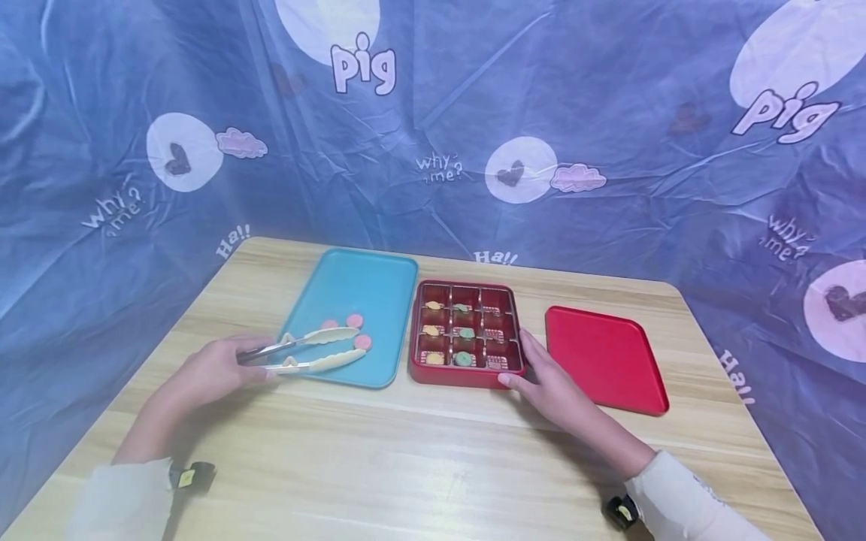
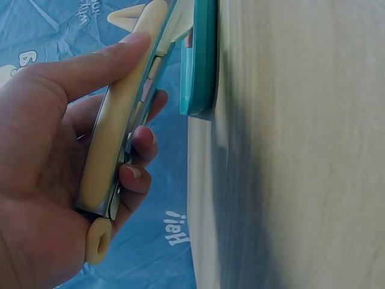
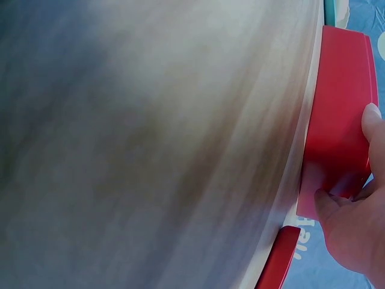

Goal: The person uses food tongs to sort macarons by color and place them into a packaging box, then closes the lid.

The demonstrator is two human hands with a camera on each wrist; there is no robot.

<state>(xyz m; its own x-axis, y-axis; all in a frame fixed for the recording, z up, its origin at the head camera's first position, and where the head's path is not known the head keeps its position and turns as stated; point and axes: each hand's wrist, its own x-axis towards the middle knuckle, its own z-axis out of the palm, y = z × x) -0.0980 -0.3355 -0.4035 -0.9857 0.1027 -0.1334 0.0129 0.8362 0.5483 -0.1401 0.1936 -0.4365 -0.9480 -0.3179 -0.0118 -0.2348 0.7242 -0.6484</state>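
Observation:
My left hand [image 1: 210, 372] holds a pair of tongs [image 1: 338, 361] with metal arms and cream tips. The tips are spread apart over the blue tray [image 1: 368, 282], close around a pink disc [image 1: 362, 343]. Two more pink discs lie just behind, one partly hidden by the upper tip. In the left wrist view the thumb lies along the cream-coloured handle [image 2: 111, 132] and the fingers curl round its other side. My right hand [image 1: 558, 391] grips the near right corner of a red divided box [image 1: 467, 376], thumb at its front, fingers along its right side.
Yellow pieces [image 1: 435, 359] fill the box's left column and green pieces [image 1: 463, 359] its middle column; the right column shows only its ridged bottoms. A red lid [image 1: 602, 357] lies right of the box on the wooden table [image 1: 379, 466]. Blue printed cloth [image 1: 433, 218] hangs behind.

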